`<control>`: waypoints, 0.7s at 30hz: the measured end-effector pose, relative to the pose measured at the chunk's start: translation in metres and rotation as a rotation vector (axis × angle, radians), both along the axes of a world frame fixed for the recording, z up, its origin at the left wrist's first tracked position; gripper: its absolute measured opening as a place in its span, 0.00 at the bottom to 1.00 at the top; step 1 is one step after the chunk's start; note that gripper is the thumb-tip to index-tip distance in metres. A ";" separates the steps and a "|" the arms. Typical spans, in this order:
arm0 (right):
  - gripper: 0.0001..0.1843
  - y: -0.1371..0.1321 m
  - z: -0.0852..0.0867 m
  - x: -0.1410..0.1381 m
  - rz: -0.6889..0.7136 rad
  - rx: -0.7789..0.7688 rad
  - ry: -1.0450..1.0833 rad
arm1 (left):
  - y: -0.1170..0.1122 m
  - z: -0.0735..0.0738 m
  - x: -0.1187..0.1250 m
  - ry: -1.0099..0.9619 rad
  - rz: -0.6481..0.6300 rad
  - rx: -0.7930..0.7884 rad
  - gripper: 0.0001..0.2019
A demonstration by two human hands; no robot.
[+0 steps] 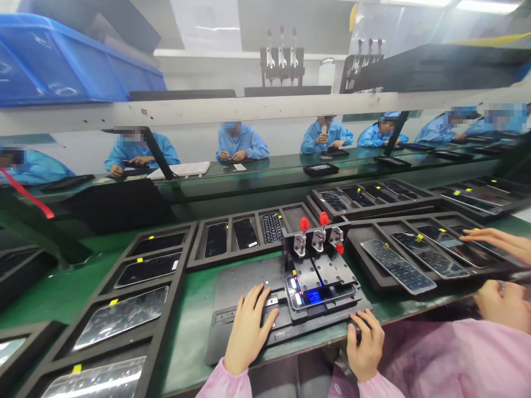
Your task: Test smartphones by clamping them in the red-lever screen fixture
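Observation:
My left hand lies with its fingers spread on the black base plate of a test fixture. My right hand is at the fixture's front right corner, fingers loosely bent and apart, with nothing visible in them. On the fixture sits a phone screen, lit with blue and coloured patches, partly hidden under metal press blocks. Three toggle clamps stand above the blocks. Two red handle tips point up, and another red tip points down.
Black foam trays hold phone screens on the left, behind and on the right. At the right, a co-worker's hand reaches over a tray; a pink sleeve is close by. A white shelf beam crosses above. Blue-clad people sit opposite.

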State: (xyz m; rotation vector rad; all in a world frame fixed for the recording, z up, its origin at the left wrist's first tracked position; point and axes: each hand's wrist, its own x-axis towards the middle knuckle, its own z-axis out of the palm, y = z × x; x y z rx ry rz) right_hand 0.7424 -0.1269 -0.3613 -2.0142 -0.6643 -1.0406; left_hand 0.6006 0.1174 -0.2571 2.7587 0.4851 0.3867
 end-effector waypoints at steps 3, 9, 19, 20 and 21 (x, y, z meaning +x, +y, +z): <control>0.09 0.000 0.000 0.000 0.000 -0.001 -0.001 | 0.000 -0.001 0.000 -0.023 -0.011 0.014 0.22; 0.09 -0.001 0.000 0.000 0.002 0.004 0.004 | 0.001 -0.001 0.000 -0.033 -0.019 0.005 0.22; 0.09 -0.001 -0.001 0.000 0.010 0.008 0.008 | 0.000 0.001 0.000 -0.019 -0.011 0.011 0.22; 0.09 -0.001 -0.001 0.000 0.011 0.009 0.008 | 0.000 0.001 0.000 -0.025 -0.010 0.018 0.22; 0.09 -0.001 -0.001 0.000 0.011 0.010 0.008 | 0.000 0.001 0.000 -0.029 -0.009 0.022 0.22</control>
